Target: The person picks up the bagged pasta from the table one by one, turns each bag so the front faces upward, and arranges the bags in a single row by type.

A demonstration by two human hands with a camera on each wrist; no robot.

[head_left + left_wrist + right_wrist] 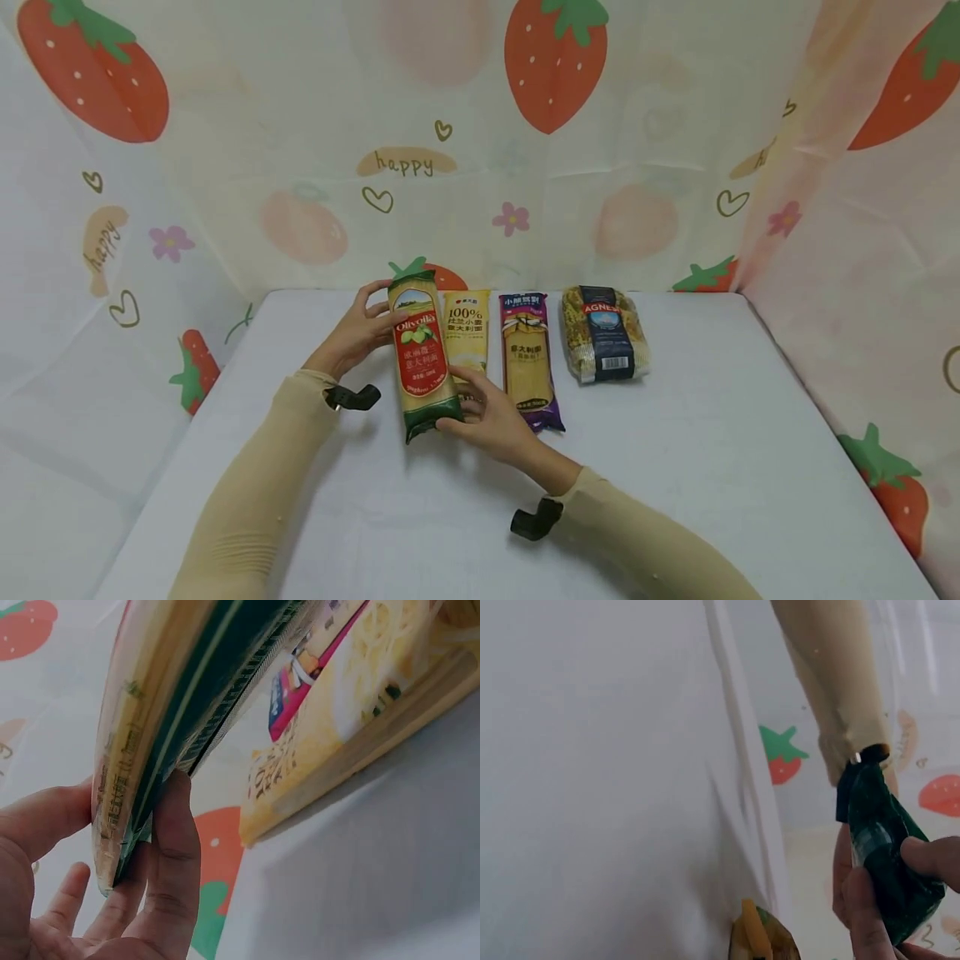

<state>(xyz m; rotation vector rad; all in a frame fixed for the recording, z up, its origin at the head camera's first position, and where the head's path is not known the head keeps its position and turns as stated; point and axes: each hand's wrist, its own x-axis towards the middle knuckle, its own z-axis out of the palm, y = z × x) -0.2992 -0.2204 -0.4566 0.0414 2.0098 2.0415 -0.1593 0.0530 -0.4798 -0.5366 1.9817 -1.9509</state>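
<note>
Both hands hold a red, gold and green Olivoilla spaghetti pack (pixel 420 358), tilted and raised off the table at the left end of a row of pasta. My left hand (pixel 358 329) grips its upper left edge; in the left wrist view the thumb lies on one face and fingers (pixel 174 855) on the other. My right hand (pixel 498 421) pinches the lower right corner, and the right wrist view shows the green end (pixel 877 840) between thumb and fingers. Just behind lies a yellow spaghetti pack (pixel 467 325), partly hidden by the held pack and right hand.
Right of the yellow pack lie a purple spaghetti pack (pixel 527 350) and a clear Agnesi pasta bag (pixel 606 333) with a dark label. They rest on a white-covered table (pixel 675 500). Strawberry-print cloth (pixel 480 225) surrounds the table at the back and sides.
</note>
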